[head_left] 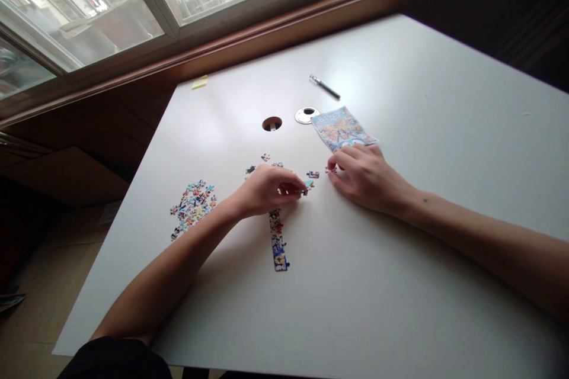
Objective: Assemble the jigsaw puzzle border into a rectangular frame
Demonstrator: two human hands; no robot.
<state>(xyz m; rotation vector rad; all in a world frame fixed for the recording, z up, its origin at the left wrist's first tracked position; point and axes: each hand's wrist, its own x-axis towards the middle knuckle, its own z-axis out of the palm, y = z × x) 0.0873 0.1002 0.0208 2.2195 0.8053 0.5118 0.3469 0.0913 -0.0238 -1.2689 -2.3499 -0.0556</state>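
Observation:
My left hand (271,188) is closed in a pinch, with a small jigsaw piece (304,192) at its thumb and fingertips. Right beside that piece lies a light-blue jigsaw piece (309,184). Below my left hand runs a joined strip of jigsaw pieces (278,243), its upper part hidden by the hand. My right hand (367,176) rests on the table, fingers curled, with thumb and index finger around a small pinkish jigsaw piece (330,170). Between the two hands a single purple-edged piece (313,174) lies flat. Touching my right knuckles is a colourful picture sheet (340,124).
A pile of loose jigsaw pieces (193,206) lies left of my left forearm. Behind the hands are a round table hole (272,124), a round cover (303,119) and a pen (325,87). A yellow slip (200,82) lies by the far edge of the white table (355,308).

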